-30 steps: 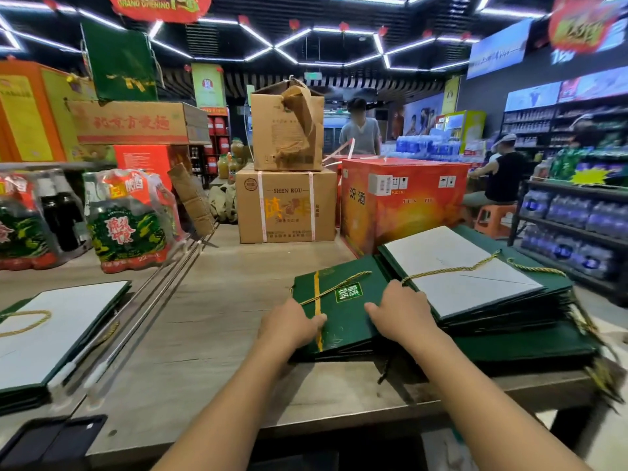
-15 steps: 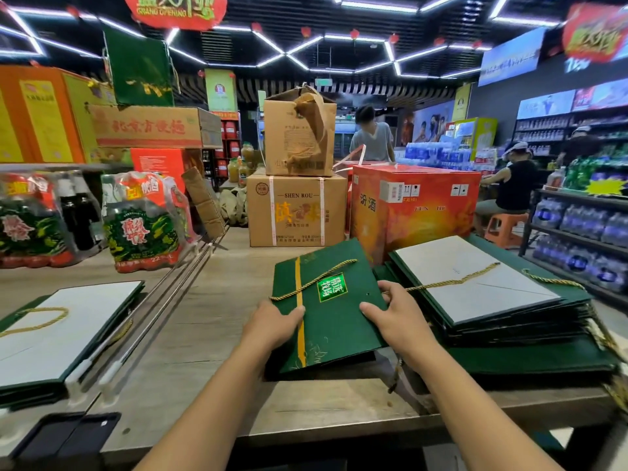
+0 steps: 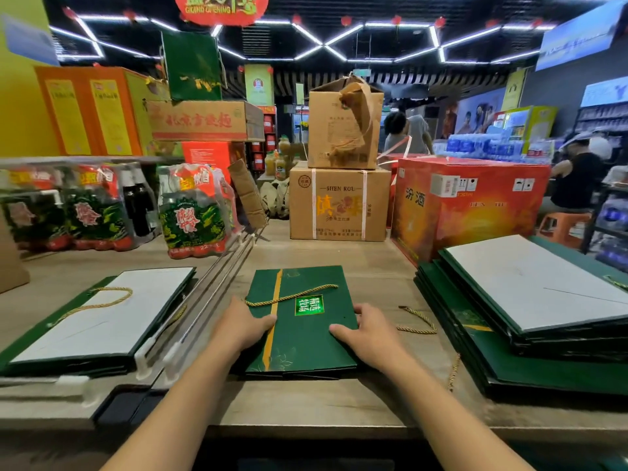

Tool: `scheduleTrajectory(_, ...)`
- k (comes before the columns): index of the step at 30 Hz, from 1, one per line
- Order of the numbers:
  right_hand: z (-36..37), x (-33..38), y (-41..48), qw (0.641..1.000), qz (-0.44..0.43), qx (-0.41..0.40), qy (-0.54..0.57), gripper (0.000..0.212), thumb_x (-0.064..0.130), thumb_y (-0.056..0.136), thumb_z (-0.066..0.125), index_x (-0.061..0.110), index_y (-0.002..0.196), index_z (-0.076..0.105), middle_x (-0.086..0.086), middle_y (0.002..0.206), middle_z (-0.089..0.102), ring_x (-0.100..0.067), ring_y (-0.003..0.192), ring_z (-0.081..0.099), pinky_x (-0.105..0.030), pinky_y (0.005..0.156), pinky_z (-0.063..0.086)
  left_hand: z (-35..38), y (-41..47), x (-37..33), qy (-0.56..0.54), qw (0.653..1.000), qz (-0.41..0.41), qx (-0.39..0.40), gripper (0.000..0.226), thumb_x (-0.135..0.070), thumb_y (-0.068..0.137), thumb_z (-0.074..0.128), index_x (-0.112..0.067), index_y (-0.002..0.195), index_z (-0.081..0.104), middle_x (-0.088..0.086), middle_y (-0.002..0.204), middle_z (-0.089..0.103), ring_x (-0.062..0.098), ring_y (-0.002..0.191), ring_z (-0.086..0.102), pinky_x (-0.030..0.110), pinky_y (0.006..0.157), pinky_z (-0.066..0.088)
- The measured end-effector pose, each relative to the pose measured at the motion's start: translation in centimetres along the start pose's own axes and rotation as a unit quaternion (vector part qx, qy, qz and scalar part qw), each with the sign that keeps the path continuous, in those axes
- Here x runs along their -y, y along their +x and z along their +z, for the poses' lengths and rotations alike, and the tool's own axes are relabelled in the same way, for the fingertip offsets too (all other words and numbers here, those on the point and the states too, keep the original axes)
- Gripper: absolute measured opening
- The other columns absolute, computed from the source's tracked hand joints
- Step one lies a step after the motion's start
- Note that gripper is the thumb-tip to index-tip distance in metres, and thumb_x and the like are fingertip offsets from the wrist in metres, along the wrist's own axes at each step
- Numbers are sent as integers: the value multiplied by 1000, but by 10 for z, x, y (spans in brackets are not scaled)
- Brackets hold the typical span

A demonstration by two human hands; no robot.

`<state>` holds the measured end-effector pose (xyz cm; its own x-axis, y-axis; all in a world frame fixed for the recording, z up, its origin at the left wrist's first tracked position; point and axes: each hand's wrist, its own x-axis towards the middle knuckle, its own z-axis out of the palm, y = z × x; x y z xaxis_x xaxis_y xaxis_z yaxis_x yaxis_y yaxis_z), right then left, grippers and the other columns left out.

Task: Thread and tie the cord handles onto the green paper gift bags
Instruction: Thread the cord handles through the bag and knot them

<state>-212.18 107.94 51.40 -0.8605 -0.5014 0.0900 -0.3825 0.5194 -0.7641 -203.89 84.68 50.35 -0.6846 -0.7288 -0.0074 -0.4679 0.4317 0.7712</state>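
Note:
A flat green gift bag [image 3: 306, 338] with a gold stripe and a green label lies on the wooden table [image 3: 339, 256] straight in front of me. A gold cord handle [image 3: 292, 295] runs across its upper half. My left hand [image 3: 243, 326] grips the bag's left edge, thumb on top. My right hand [image 3: 367, 329] grips its right edge. A loose gold cord [image 3: 419, 321] lies on the table just right of the bag. A stack of folded green bags [image 3: 530, 334] sits to the right, another stack with a cord handle [image 3: 102, 321] to the left.
Cardboard boxes [image 3: 339, 202] and a red carton [image 3: 469, 205] stand at the table's far side. Wrapped bottle packs [image 3: 193, 212] stand at the left. Long metal rods [image 3: 217, 283] lie between the left stack and the bag. People are in the shop behind.
Both hands have carried the green bag off the right stack and to the left, and it now lies flat in the table's middle. My view has turned with it.

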Motion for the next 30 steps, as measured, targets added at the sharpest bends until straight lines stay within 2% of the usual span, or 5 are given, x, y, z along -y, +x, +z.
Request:
scheduleTrajectory(7,3,6,6,986,-12,37,-160,48,57,88,67,30,127,63,8,122,71,-18,108,67,-38,92,56,-5,-1,-11,294,954,43,-46,70,-53,90,64,-14,144,41,14,153,31,36,141,28,48,111,35)
scheduleTrajectory(12,-9,6,17,976,23,55,-211,48,66,88,64,20,101,70,4,98,72,-18,91,68,-34,78,56,0,13,-15,311,947,71,-38,27,-35,98,57,-34,124,66,1,135,61,32,131,42,43,101,37)
scheduleTrajectory(17,-18,10,36,986,18,0,-166,30,43,96,66,15,105,74,1,93,72,-19,88,67,-36,82,57,3,20,-29,338,937,77,-48,14,-32,99,54,-33,100,68,-2,112,67,29,120,48,43,94,33)
scheduleTrajectory(25,-18,23,70,987,-135,24,-89,43,23,94,73,25,136,62,9,122,56,-7,109,53,-26,99,43,15,14,-72,5,966,216,139,6,-22,96,65,-26,92,67,-6,95,68,11,91,63,25,78,49)
scheduleTrajectory(30,0,11,85,987,-157,19,-25,17,20,94,72,32,107,74,9,98,73,-8,87,65,-31,81,52,30,14,-73,-145,956,205,154,3,-21,91,73,-21,94,73,1,94,73,16,89,67,30,79,52)
